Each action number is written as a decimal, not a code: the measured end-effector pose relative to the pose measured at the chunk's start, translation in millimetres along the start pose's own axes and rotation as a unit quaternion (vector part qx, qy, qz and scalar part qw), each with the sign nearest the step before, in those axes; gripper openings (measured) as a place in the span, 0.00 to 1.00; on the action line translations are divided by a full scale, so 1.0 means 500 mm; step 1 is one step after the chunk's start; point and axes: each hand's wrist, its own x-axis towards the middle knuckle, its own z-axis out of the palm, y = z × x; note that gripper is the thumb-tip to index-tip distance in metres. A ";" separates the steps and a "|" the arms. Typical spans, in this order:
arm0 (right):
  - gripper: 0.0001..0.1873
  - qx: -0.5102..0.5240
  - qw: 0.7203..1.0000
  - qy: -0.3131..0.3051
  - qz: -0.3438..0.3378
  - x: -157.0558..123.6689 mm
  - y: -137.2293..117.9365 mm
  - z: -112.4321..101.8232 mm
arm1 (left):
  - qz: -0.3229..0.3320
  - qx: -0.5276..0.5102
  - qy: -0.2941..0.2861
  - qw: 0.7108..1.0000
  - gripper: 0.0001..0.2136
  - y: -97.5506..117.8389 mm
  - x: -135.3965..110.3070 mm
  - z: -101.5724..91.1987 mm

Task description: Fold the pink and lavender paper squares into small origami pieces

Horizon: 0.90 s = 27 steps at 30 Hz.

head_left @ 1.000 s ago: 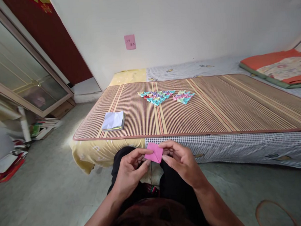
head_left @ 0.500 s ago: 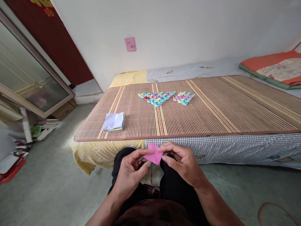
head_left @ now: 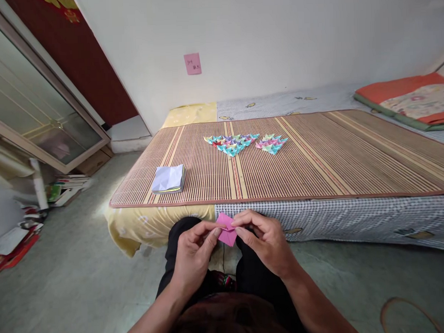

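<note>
A small pink sheet of origami paper point(head_left: 227, 238), folded into a diamond shape, is held above my knees. My left hand point(head_left: 196, 250) pinches its left side between thumb and index finger. On the opposite side, my right hand point(head_left: 264, 240) grips it the same way, with thumb and fingertips near the middle crease. The fingertips of both hands nearly meet over a raised fold across the centre. Part of the paper is hidden behind the fingers.
On the bed's striped bamboo mat point(head_left: 305, 168) lie two clusters of folded paper pieces, a larger one point(head_left: 231, 145) and a smaller one point(head_left: 272, 144). A stack of square paper point(head_left: 167, 179) sits at the mat's left. Folded bedding point(head_left: 409, 101) rests far right.
My thumbs have moved from the lower edges of the pink paper up toward its middle. A raised fold now shows across the centre, where the paper was flatter before.
</note>
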 end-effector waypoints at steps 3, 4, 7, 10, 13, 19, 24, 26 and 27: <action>0.07 0.006 1.000 0.024 0.003 -0.001 0.003 0.010 | -0.010 -0.007 0.016 1.000 0.09 -0.002 -0.001 0.008; 0.08 0.009 0.999 0.031 0.003 -0.001 0.004 0.013 | -0.014 -0.014 0.022 1.000 0.09 -0.002 0.000 0.011; 0.07 0.021 0.999 0.042 0.001 -0.004 0.008 0.021 | -0.026 -0.042 0.028 0.998 0.09 -0.005 0.001 0.018; 0.06 0.036 0.998 0.052 0.005 -0.008 0.011 0.026 | -0.034 -0.067 0.027 0.997 0.10 -0.010 0.002 0.022; 0.07 0.036 0.997 0.061 0.006 -0.009 0.014 0.029 | -0.044 -0.082 0.031 0.995 0.10 -0.016 0.002 0.023; 0.07 -0.008 0.997 0.075 0.005 -0.009 0.018 0.032 | -0.066 -0.114 0.036 0.991 0.15 -0.022 0.000 0.029; 0.08 -0.044 0.996 0.080 -0.006 -0.009 0.019 0.032 | -0.091 -0.138 0.027 0.986 0.18 -0.023 -0.001 0.029; 0.08 -0.069 0.994 0.089 -0.014 -0.008 0.019 0.032 | -0.105 -0.134 0.009 0.985 0.18 -0.019 0.001 0.029; 0.08 -0.080 0.992 0.093 -0.018 -0.008 0.019 0.032 | -0.111 -0.129 -0.004 0.985 0.18 -0.017 0.004 0.028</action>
